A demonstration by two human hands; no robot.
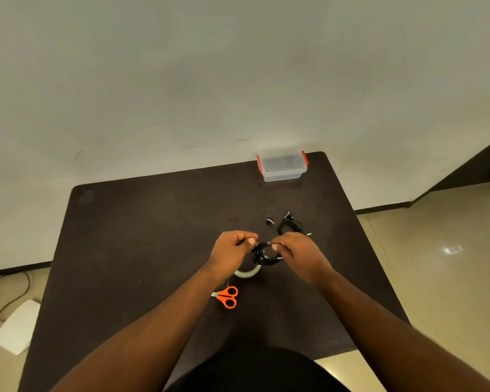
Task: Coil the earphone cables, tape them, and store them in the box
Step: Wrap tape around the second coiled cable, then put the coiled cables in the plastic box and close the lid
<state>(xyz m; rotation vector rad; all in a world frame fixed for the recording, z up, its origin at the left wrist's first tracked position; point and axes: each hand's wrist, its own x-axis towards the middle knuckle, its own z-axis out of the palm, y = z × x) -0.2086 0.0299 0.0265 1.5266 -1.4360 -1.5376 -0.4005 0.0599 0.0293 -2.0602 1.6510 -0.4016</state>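
**Coil held between both hands; tape roll just below, box far off to the right**

Dark table (153, 236): the work surface, with every item on its middle and far right part.

Clear plastic box (282, 168), red latches: sits at the far edge, right of centre, well apart from the hands. Whether its lid is on I cannot tell.

Left hand (232, 250): fingers curled, thumb and forefinger pinching the left edge of the coiled earphone cable (263, 253). Right hand (297, 250): curled likewise, pinching the coil's upper right edge. Coil is held between the two, just above the table; neither hand is nearer than the other.

Tape roll (248, 273): pale, partly hidden under the left wrist, directly below the coil and toward the person. Judgement: taping is the step in hand, and the left hand has the shorter reach to the roll. The box lies ahead and slightly right, so the right hand suits the later stowing.

Orange scissors (228, 296): flat on the table, nearer the person than the roll, handles to the right.

Second earphone cable (290, 226): loosely bundled, on the table just beyond the right hand, earbuds splayed; not yet taped, as far as can be seen.

Coil appearance: thin black cable, several small, roughly round loops, a plug end poking out lower right. No tape visible on it.
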